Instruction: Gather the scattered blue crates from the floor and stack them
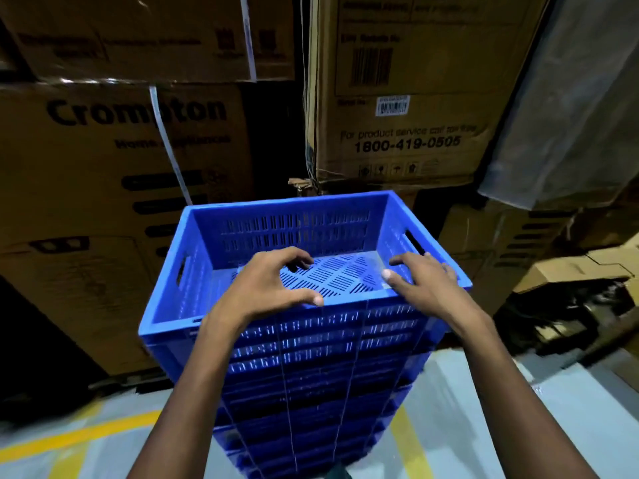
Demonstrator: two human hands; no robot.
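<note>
A tall stack of blue slotted crates rises from the floor in the middle of the view. The top crate is empty, with handle slots in both short walls. My left hand hovers over its near rim, fingers spread and curled, thumb tip touching the rim. My right hand sits over the near right corner, fingers apart, resting on or just above the rim. Neither hand is closed around anything.
Large brown cardboard cartons are piled wall-like behind and to the left of the stack, more cartons at the back right. Crumpled boxes lie at the right. The grey floor carries yellow lines.
</note>
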